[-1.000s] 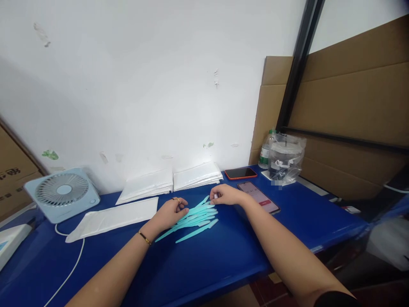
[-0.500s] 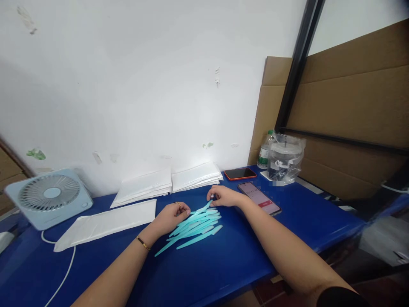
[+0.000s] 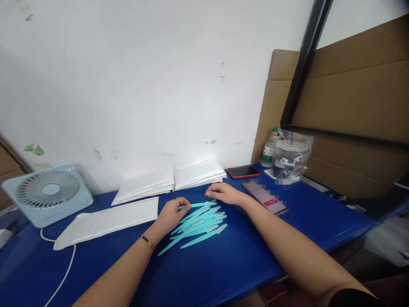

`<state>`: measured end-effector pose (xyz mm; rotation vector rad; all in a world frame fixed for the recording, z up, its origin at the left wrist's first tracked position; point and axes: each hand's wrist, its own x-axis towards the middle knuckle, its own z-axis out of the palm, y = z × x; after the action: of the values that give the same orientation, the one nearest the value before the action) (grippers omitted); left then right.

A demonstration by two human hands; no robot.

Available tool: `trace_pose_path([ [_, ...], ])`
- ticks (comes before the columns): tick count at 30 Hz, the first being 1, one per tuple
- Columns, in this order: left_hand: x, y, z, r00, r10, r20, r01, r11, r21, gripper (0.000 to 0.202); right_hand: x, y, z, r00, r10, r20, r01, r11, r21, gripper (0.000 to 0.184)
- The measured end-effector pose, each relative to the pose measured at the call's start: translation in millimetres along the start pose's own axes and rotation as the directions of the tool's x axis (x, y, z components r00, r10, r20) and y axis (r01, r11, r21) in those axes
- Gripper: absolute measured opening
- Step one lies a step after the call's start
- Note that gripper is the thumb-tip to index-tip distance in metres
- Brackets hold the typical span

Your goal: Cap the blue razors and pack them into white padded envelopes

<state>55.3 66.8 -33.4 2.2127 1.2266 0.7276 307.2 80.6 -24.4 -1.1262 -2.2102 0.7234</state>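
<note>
Several teal eyebrow razors [image 3: 200, 227] lie in a loose, overlapping pile on the blue table. My left hand [image 3: 171, 213] is at the pile's far left, thumb and fingers pinching the handle of one eyebrow razor [image 3: 200, 204]. That razor points right, along the pile's far side. Just above its blade end, my right hand [image 3: 223, 193] hovers with loosely bent fingers and nothing visible in them. A flat white packet [image 3: 111, 221] lies left of my left hand.
Two stacks of white packets [image 3: 145, 182] [image 3: 200, 174] lean near the wall. At left stands a pale blue fan [image 3: 47, 194] with a white cable. Right of my right hand are a lit phone [image 3: 265, 198], an orange-edged phone [image 3: 243, 172], a bottle [image 3: 268, 151] and a bagged cup [image 3: 290, 157].
The razor in my left hand now lies apart from the pile, at its far side. My right hand's fingers have lifted slightly off its blade end. The view has shifted a little.
</note>
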Motion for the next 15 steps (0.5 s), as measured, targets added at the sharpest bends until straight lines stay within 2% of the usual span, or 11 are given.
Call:
trace_pose_path([
  [5, 2.1, -2.6, 1.0, 0.997, -0.041, -0.072, 0.041, 0.999, 0.002, 0.030, 5.5, -1.6, 11.1, 1.000, 0.029, 0.008, -0.030, 0.999, 0.040, 0.032],
  [9, 4.9, -8.5, 1.1, 0.992, -0.038, -0.118, 0.042, 0.999, 0.026, 0.028, 7.6, 10.6, 7.5, 0.998, 0.069, -0.008, -0.068, 0.994, 0.083, 0.029],
  [12, 6.6, -15.2, 0.7, 0.985, -0.080, -0.150, 0.091, 0.994, 0.066, 0.028, 5.2, 21.1, -2.8, 0.994, 0.100, -0.044, -0.100, 0.995, 0.003, 0.028],
  [15, 7.0, -19.5, 1.5, 0.987, -0.070, -0.142, 0.090, 0.987, 0.136, 0.026, 1.3, 24.6, -11.4, 0.997, 0.042, -0.057, -0.048, 0.994, -0.096, 0.027],
])
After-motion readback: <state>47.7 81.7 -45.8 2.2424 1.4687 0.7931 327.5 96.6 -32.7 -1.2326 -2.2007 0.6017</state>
